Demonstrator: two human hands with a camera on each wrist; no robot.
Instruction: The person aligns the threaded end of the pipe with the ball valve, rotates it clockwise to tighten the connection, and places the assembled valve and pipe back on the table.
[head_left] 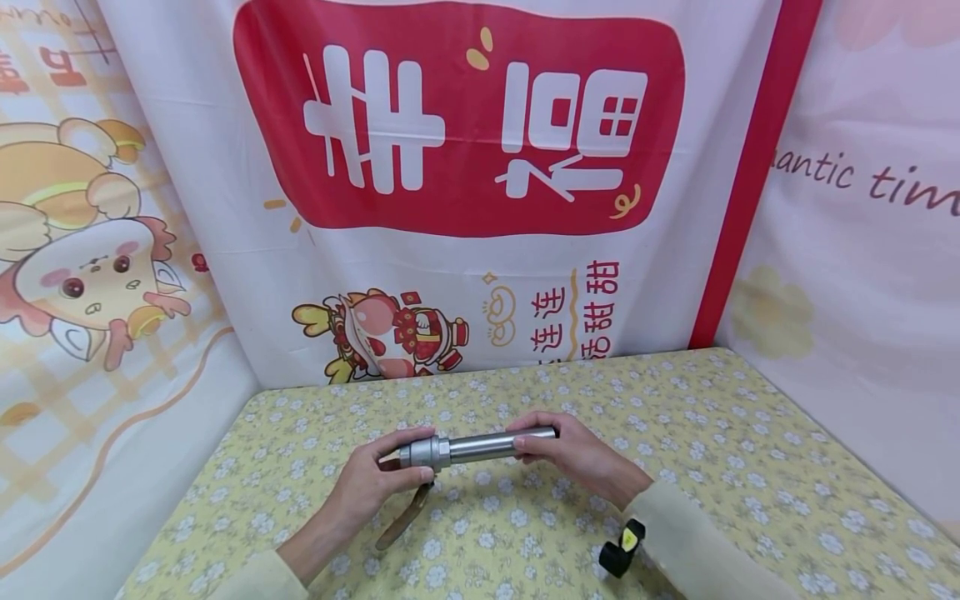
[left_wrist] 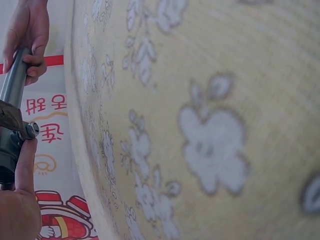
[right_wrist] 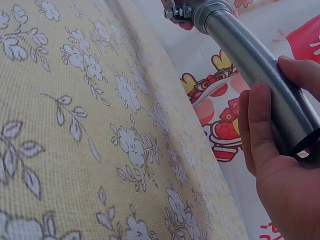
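A shiny steel pipe [head_left: 480, 447] joins a metal ball valve [head_left: 425, 452], held level over the table. My left hand [head_left: 365, 485] grips the valve body, fingers on its far side and thumb on the near side. From under the valve hangs a brownish lever handle [head_left: 405, 518], fixed by a nut that shows in the left wrist view beside the lever [left_wrist: 10, 117]. At the pipe's free end my right hand [head_left: 576, 450] pinches the tube between thumb and fingers. The right wrist view shows the pipe [right_wrist: 250, 55] with its hollow end by the right palm [right_wrist: 285, 195].
A yellow flowered cloth [head_left: 750, 467] covers the table beneath the hands. Printed white and red hangings [head_left: 465, 250] stand behind the table, with more at the left and right sides. On the right sleeve sits a black strap with a yellow patch [head_left: 622, 548].
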